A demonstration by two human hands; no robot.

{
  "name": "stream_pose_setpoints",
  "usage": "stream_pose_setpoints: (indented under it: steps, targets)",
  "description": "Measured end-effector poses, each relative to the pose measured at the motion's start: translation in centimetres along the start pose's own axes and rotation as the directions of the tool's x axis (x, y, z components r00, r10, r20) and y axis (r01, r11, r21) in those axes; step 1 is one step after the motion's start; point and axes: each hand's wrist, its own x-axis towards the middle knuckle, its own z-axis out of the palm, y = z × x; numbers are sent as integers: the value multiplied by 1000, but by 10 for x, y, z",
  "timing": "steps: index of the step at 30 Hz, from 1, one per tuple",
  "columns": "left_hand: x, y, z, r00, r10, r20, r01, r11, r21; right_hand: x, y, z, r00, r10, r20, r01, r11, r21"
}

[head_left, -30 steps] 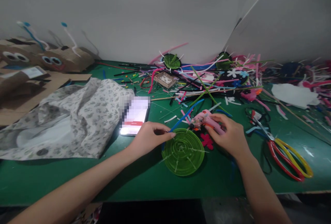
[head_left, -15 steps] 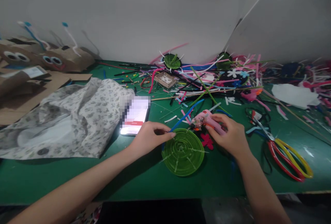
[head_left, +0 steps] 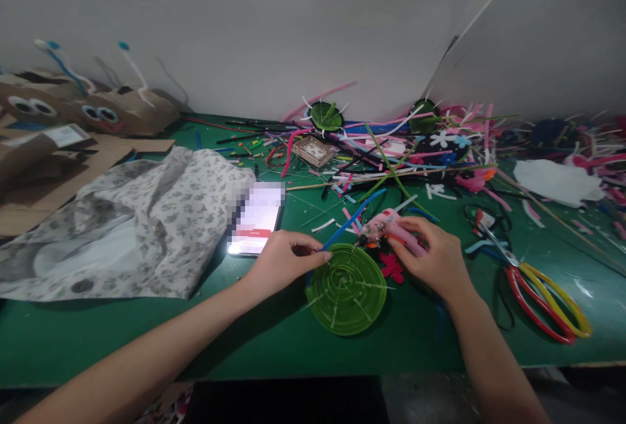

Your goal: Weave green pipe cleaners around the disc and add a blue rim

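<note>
My left hand (head_left: 291, 256) pinches a blue pipe cleaner (head_left: 348, 220) between thumb and fingers, at the upper left rim of a green coiled disc (head_left: 348, 303). Thin pale glue-like lines radiate from the disc's centre. In my right hand (head_left: 437, 256) is a pink hot glue gun (head_left: 384, 225), its smudged nozzle end pointing left, just above the disc's upper right rim. A pale glue stick seems to jut out behind it. Close beneath that hand lies a red felt-like flower (head_left: 392, 268). Both hands are closed.
To the left lie a lit phone (head_left: 254, 222), a patterned cloth (head_left: 161, 215) and cardboard shapes with eyes (head_left: 117, 111). Scissors (head_left: 542, 297) with red and yellow handles rest at right. Pipe cleaner scraps, green discs (head_left: 326, 117) and a small box (head_left: 313, 151) line the wall.
</note>
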Motion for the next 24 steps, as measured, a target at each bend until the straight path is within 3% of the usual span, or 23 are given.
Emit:
stream_pose_setpoints:
  steps: [24]
  targets:
    - [0, 2, -1, 1000, -21, 5, 21, 1000, -6, 0, 0, -2, 1000, -4, -12, 4, 1000, 8]
